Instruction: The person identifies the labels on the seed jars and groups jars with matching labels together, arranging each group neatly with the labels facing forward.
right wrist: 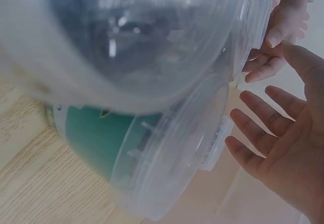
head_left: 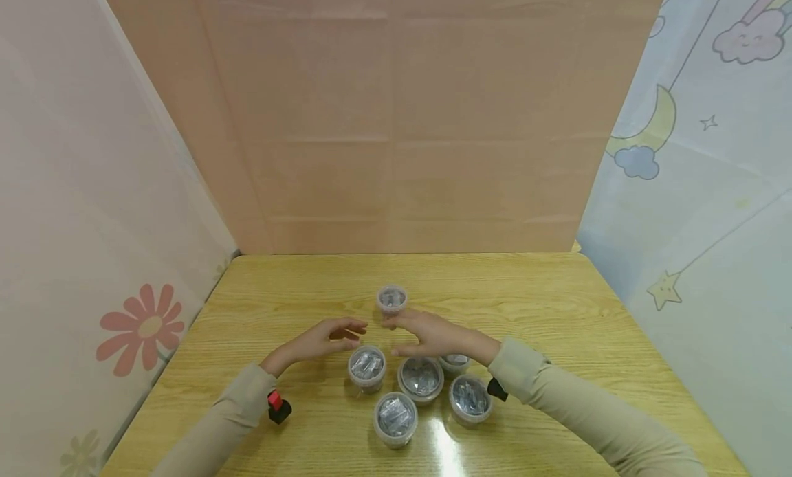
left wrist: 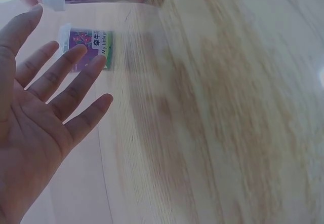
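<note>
Several clear-lidded plastic tubs stand on the table, with silvery packets showing through their lids. My left hand [head_left: 331, 338] hovers with loosely bent fingers just behind the front-left tub [head_left: 366, 365]. Opposite it, my right hand [head_left: 430, 334] reaches over the cluster, fingertips right by the farthest tub [head_left: 392, 298]. Neither hand grips anything. In the left wrist view my left palm is spread, and a purple-labelled tub [left wrist: 91, 46] lies beyond its fingertips. The right wrist view shows my right fingers spread beside a green-labelled tub [right wrist: 96, 135], partly hidden by a nearer tub [right wrist: 136, 41].
Nearer the front edge are two more tubs, one in the middle [head_left: 395, 419] and one to the right [head_left: 470, 398]. A wider tub [head_left: 421, 379] sits between them and my right hand, and another [head_left: 456, 361] is partly under my right wrist. Cloth walls enclose the wooden table [head_left: 278, 291].
</note>
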Demonstrator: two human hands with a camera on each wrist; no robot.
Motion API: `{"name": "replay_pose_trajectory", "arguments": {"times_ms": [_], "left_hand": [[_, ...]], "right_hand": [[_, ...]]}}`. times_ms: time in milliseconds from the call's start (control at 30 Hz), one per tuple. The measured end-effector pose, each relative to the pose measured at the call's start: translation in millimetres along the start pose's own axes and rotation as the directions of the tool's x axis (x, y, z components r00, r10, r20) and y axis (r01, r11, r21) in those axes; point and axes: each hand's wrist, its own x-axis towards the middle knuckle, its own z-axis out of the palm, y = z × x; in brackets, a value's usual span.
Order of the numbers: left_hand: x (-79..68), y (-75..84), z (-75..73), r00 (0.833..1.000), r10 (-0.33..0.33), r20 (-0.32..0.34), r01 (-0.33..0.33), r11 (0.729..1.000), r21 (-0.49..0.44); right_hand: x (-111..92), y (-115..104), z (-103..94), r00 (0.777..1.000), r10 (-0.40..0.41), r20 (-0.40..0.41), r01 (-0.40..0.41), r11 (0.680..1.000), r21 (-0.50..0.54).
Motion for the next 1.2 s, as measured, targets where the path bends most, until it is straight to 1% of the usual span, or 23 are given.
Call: {"name": "replay_pose_trajectory", "arguments": {"times_ms": [100, 200, 433, 567, 667, 767, 933, 1000, 1100, 1200], "left_hand": [[-0.1, 0.4, 0.7, 1.0, 0.004, 0.009, -0.003, 1.0, -0.017], [-1.0, 0.8, 1.6, 1.0, 0.006, 0.017, -0.006, 1.0, -0.019], [-3.6, 7.7, 3.0, 0.999, -0.013, 0.036, 0.013, 1.0, 0.0], [-4.5, 10.9, 3.7, 0.998, -0.025, 0.053, 0.025, 1.0, -0.007], [-5.2, 12.1, 4.7, 0.997, -0.047, 0.06, 0.049, 0.999, -0.023], [-5.8, 11.7, 6.0, 0.996, -0.053, 0.068, 0.055, 0.998, -0.031], [-7.1, 10.2, 7.7, 0.996, -0.05, 0.077, 0.048, 0.999, 0.024], [-7.6, 10.3, 7.9, 0.995, -0.05, 0.087, 0.048, 0.999, 0.026], [-8.6, 11.2, 8.0, 0.993, -0.045, 0.108, 0.046, 0.999, -0.001], [-9.4, 12.9, 8.0, 0.992, -0.056, 0.115, 0.058, 0.998, -0.021]], "right_hand": [[-0.2, 0.9, 1.7, 1.0, -0.003, 0.004, 0.003, 1.0, -0.023], [-0.5, 0.5, 2.3, 1.0, -0.005, 0.015, 0.005, 1.0, -0.025], [-1.2, -0.7, 3.3, 0.999, 0.004, 0.04, -0.003, 0.999, -0.032], [-0.8, -0.6, 5.6, 0.999, 0.002, 0.044, 0.0, 0.999, -0.05], [-0.5, -1.1, 7.0, 0.998, 0.015, 0.055, -0.012, 0.998, -0.06], [-0.8, -2.4, 7.8, 0.998, 0.025, 0.066, -0.02, 0.997, -0.069], [-1.1, -4.7, 8.6, 0.997, 0.025, 0.075, -0.02, 0.997, -0.074], [-1.0, -4.6, 9.5, 0.997, 0.026, 0.077, -0.02, 0.996, -0.086], [-1.0, -4.9, 11.0, 0.997, 0.021, 0.079, -0.012, 0.994, -0.112], [-0.9, -5.1, 13.2, 0.997, 0.006, 0.077, 0.004, 0.991, -0.13]]}}
